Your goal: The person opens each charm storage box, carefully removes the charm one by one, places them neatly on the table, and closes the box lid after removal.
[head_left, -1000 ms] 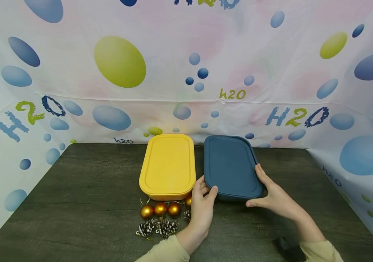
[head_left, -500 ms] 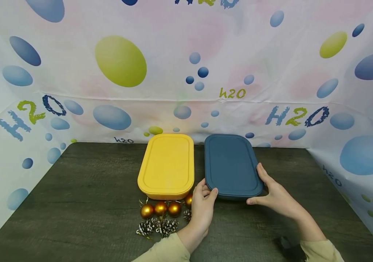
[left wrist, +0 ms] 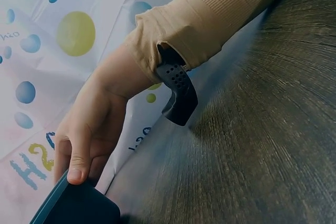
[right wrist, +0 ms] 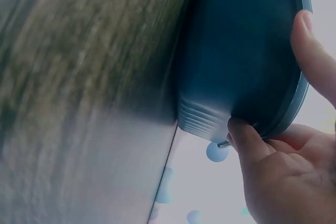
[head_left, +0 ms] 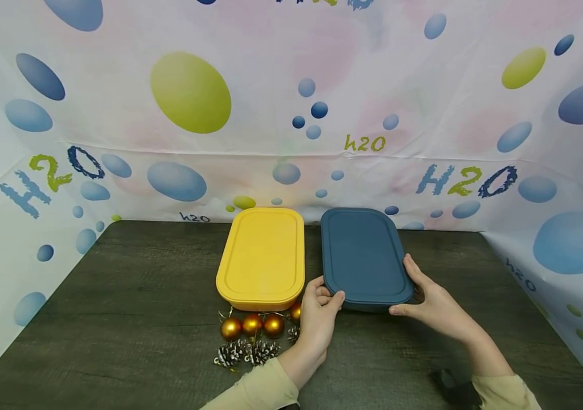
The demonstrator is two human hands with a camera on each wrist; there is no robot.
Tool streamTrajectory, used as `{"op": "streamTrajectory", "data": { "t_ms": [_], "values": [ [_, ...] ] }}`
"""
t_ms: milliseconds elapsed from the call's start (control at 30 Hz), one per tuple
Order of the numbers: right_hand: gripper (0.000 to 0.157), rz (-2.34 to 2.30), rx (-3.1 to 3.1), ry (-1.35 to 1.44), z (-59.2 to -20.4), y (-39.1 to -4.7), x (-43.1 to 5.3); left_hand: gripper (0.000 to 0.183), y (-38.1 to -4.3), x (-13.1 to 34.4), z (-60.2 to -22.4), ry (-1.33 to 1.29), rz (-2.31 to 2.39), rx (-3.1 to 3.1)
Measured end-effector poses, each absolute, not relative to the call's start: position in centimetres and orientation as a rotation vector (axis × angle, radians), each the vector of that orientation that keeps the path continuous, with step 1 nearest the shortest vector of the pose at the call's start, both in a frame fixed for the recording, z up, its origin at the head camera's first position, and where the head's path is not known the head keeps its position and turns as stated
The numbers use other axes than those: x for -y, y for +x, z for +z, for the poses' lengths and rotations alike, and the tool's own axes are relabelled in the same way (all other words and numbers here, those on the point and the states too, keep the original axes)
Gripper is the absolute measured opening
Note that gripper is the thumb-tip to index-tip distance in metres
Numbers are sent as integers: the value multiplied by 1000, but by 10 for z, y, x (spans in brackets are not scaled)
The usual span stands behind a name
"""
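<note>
A blue lidded container (head_left: 365, 256) stands on the dark table, its lid lying flat and even on top. My left hand (head_left: 317, 319) grips its front left corner, the thumb on the front edge and the other fingers along the left side. Opposite it, my right hand (head_left: 437, 302) holds the front right corner between thumb and fingers. In the left wrist view the thumb of my left hand (left wrist: 92, 129) presses on the container's rim (left wrist: 52, 198). The right wrist view has my right hand (right wrist: 294, 166) against the blue wall (right wrist: 236, 51).
Left of the blue container is a yellow lidded container (head_left: 262, 256). In front of the yellow one lie several gold baubles (head_left: 252, 324) and frosted pine cones (head_left: 262, 352), partly hidden by my left hand. A printed curtain (head_left: 291, 114) hangs behind the wooden table (head_left: 132, 319).
The blue lid, askew at the back right a second ago, now sits squarely on its container. Both hands have kept their places at the front corners.
</note>
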State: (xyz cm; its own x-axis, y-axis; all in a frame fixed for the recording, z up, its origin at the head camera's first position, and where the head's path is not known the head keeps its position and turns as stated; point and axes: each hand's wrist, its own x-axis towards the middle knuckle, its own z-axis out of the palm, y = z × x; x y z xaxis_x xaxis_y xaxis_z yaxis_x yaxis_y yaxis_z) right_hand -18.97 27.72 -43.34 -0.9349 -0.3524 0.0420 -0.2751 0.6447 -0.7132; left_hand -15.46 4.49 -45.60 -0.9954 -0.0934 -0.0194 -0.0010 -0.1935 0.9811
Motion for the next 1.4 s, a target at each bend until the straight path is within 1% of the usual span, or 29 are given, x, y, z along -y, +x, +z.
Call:
{"op": "streamTrajectory", "data": {
  "t_ms": [400, 767, 1033, 1400],
  "values": [
    [116, -1176, -2753, -520, -433, -191, -280, 57, -158, -46, -458, 114, -2429, 1939],
    [117, -1108, -2794, -522, -429, -189, -281, 51, -156, -46, -458, 85, -2431, 1928],
    [115, -1092, -2816, -546, -429, -188, -280, 60, -153, -44, -456, 42, -2396, 1964],
    [114, -1101, -2800, -561, -431, -188, -279, 57, -153, -40, -456, 45, -2382, 2003]
  ]
}}
